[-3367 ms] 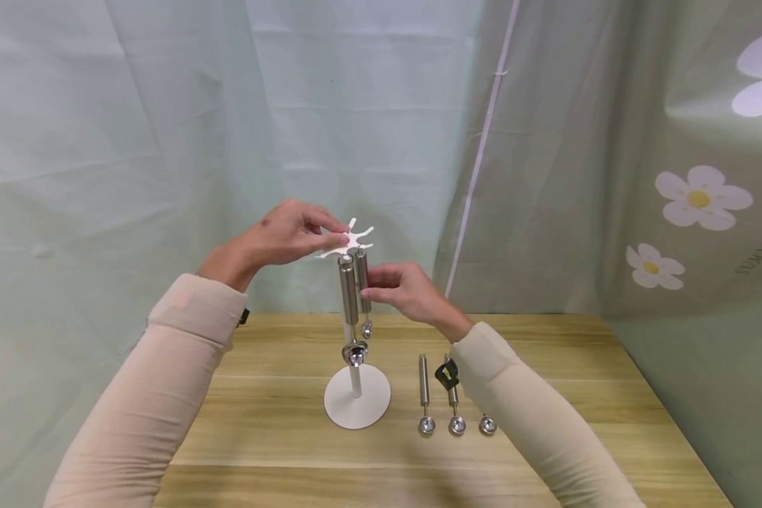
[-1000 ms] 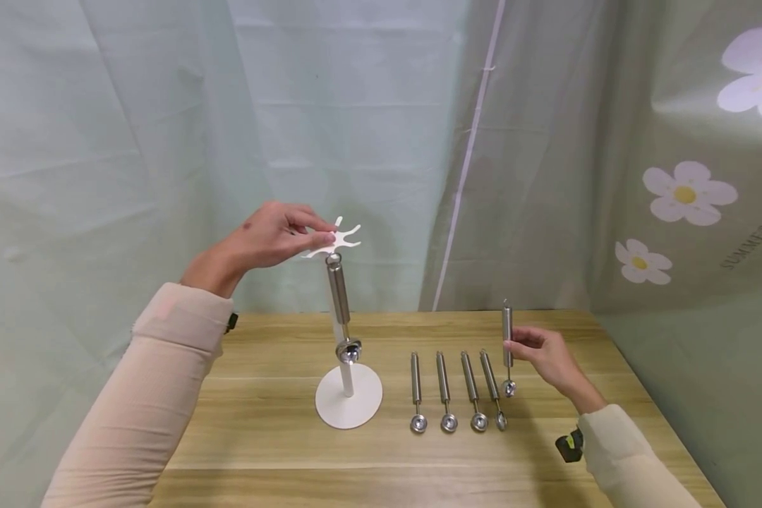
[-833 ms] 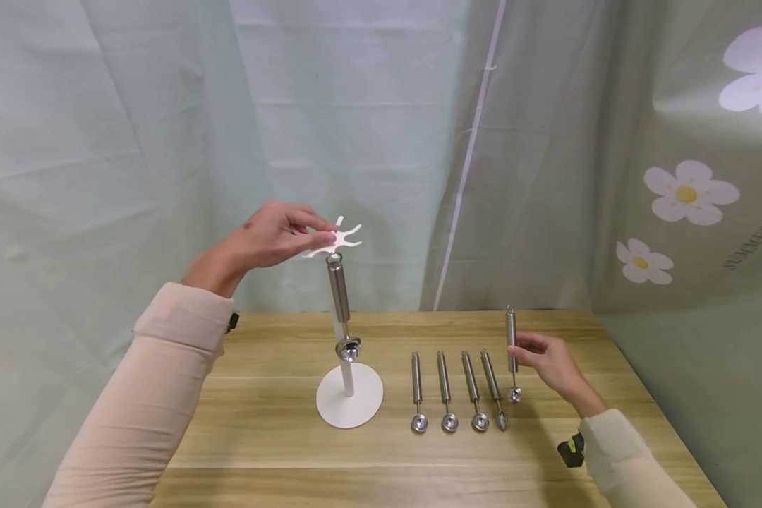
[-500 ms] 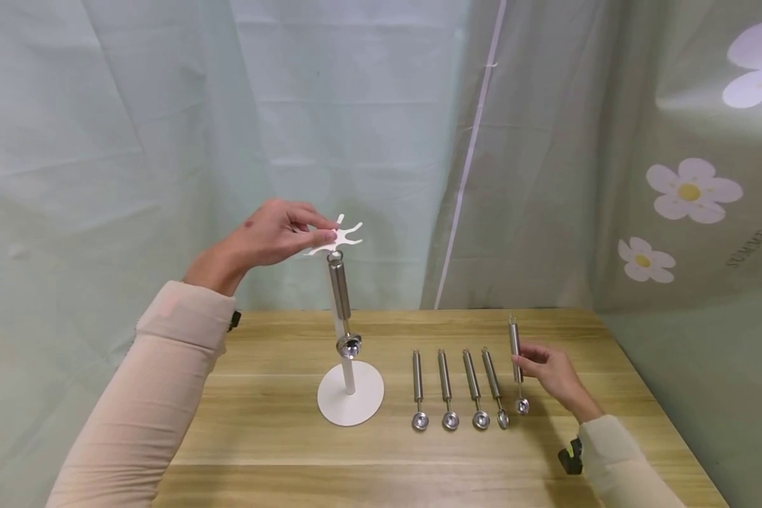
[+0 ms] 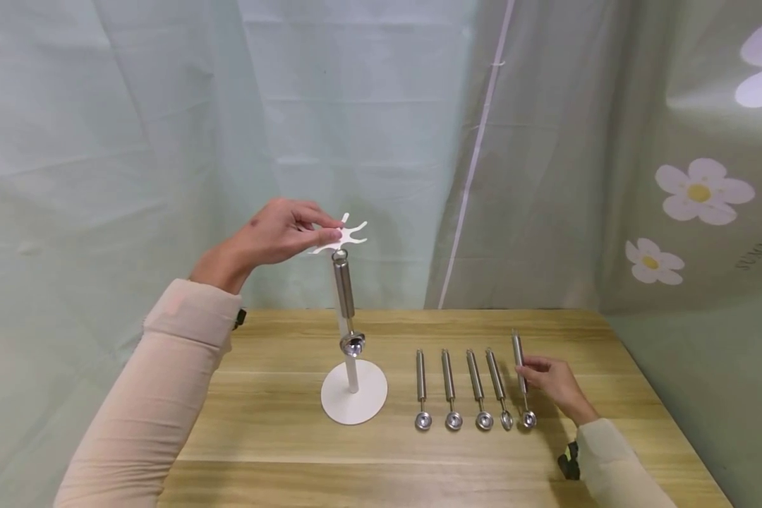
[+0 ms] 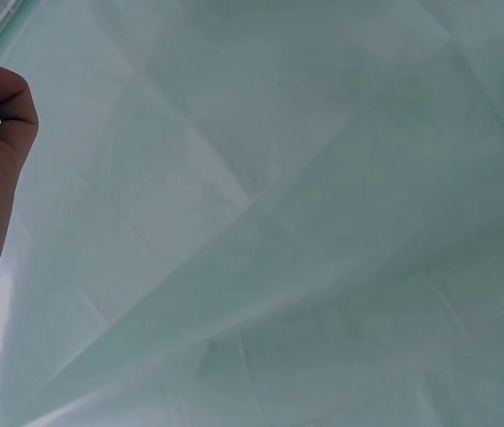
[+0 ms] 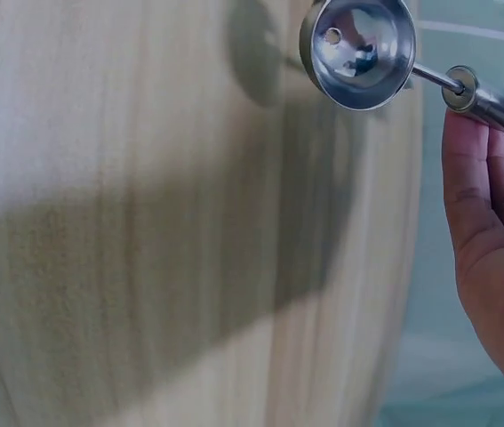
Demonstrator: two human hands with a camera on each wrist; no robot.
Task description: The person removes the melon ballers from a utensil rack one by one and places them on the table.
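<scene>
Fig.: our right hand (image 5: 554, 384) pinches a steel melon baller (image 5: 522, 384) mid-handle, at the row's right end on the table (image 5: 279, 423); we judge it light, rigid, slick. Left hand (image 5: 279, 233) pinches the white rack top (image 5: 343, 236).

The light is soft and bright. A dark shadow lies on the table (image 7: 145, 267). The shiny scoop (image 7: 358, 49) gleams, a bit blurry.

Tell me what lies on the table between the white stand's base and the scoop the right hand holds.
Head view: four steel scoops lie side by side between the base and the held scoop in the right hand.
</scene>
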